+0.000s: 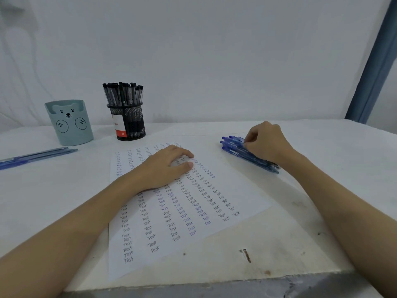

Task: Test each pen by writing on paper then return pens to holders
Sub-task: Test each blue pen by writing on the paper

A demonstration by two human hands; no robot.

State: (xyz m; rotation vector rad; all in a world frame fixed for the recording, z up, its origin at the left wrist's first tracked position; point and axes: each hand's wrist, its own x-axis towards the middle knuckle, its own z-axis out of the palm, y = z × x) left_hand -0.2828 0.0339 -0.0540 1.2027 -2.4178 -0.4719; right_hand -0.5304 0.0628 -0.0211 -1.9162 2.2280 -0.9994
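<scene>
Far left on the bench [290,250], two blue pens [38,156] lie loose, near the bear-faced holder [69,123]; you cannot see inside that one from here, and no pen tops show above its rim. Beside it the black mesh holder [127,121] stands packed with black pens [122,93], caps up. Your left hand [165,166] lies on the paper [193,211] with fingers nearly straight, its grip wide and holding nothing, pinning the sheet of "Test" rows. At the right your right hand [266,143] has its fingers curled down onto the heap of blue pens [240,151] beside the sheet; the grip looks narrow, pinching one pen, though which one is hidden. The risk lies here: draw one pen from the stack carelessly and its neighbours may roll across the bench. Lift your left hand early and the sheet could slide under the stroke.
</scene>
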